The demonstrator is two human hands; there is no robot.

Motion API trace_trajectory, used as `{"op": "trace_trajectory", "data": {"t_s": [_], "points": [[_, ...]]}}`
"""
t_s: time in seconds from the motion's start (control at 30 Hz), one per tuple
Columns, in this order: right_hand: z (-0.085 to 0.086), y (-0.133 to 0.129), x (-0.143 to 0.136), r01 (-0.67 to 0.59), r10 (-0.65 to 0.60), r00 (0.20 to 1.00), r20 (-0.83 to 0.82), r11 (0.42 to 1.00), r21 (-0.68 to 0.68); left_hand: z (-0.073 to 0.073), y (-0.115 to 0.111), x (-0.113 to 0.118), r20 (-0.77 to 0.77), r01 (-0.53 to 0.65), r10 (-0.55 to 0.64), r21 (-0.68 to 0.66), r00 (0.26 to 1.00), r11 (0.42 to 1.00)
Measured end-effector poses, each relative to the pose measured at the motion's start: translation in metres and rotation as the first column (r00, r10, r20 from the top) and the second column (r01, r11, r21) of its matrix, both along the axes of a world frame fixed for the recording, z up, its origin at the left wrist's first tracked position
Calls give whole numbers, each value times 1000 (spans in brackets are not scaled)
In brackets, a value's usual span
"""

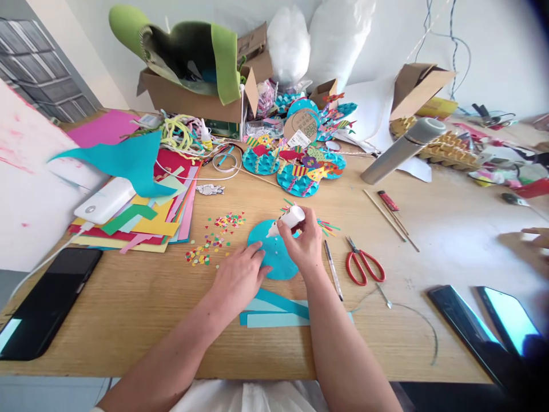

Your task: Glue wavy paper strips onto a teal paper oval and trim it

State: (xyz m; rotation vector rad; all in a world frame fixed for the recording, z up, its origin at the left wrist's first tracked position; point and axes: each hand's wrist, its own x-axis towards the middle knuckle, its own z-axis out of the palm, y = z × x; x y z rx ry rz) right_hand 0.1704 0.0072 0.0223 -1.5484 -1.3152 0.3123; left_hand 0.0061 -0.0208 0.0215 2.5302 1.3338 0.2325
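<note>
A round blue paper disc (281, 264) lies flat on the wooden table, with small white dots on it. My left hand (241, 272) rests at its left edge, fingers stretched out and pressing it lightly. Above the disc, my right hand (305, 237) grips a white glue bottle (291, 218), tilted with its nozzle down to the left, close to the paper. Left of the disc lies scattered confetti (199, 256) in several colours. Thin coloured strips (328, 225) lie behind my right hand. Blue paper strips (278, 319) are in front of the disc, partly under my right forearm.
Red-handled scissors (364, 266) and a pen (333, 269) lie to the right. Decorated blue paper crafts (298, 177) stand behind. A steel flask (401, 151) leans at back right; phones (467, 329) lie front right. Another person's hand (536, 236) shows at the right edge.
</note>
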Motion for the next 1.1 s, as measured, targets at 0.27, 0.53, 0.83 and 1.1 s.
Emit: {"op": "trace_trajectory", "data": {"t_s": [0.27, 0.53, 0.83, 1.1], "points": [[-2, -1, 1, -55, 55, 998, -15, 999, 1, -1, -1, 0, 21, 18, -18, -2, 1000, 1000], [-2, -3, 0, -69, 69, 997, -18, 998, -7, 4, -3, 1, -14, 3, -3, -13, 1000, 1000], [0, -3, -12, -89, 89, 996, -23, 996, 28, 11, -7, 2, -60, -56, 54, -29, 997, 998], [-1, -2, -22, -91, 90, 996, 25, 996, 25, 17, -5, 2, -120, -84, 73, -95, 990, 992]]}}
